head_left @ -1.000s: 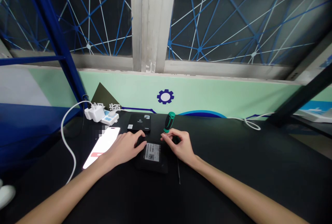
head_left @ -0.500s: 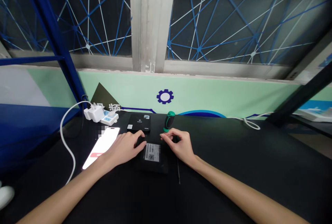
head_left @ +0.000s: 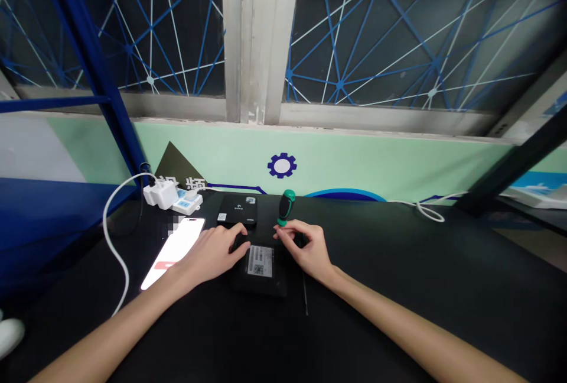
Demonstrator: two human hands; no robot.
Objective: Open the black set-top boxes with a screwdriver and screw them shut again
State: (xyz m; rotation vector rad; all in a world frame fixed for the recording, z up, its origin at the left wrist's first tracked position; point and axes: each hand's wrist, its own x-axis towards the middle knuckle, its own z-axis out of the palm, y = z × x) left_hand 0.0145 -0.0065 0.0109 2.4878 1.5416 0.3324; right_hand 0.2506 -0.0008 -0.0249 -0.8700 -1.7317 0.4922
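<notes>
A black box [head_left: 258, 284] with a white printed label lies on the dark table [head_left: 177, 341] in front of me. My left hand [head_left: 217, 253] grips its far left part, thumb and fingers bent around the edge. Over the box's far right side, my right hand [head_left: 310, 250] pinches a screwdriver [head_left: 287, 207] just below its green and black handle. The screwdriver stands nearly upright, leaning slightly; fingers hide its shaft and tip. Beneath the right hand, a thin metal rod [head_left: 305, 297] lies on the table, its far end hidden.
Behind the box lies a flat black box [head_left: 238, 210] with stickers. A lit phone [head_left: 170, 259] rests left of my left hand. White plugs on a power strip [head_left: 186, 200] and a white cable [head_left: 106, 223] are farther left. Another white cable [head_left: 427, 211] lies along the wall.
The screwdriver's handle has shifted slightly left in my right hand's fingers. My left hand and the labelled box have hardly moved.
</notes>
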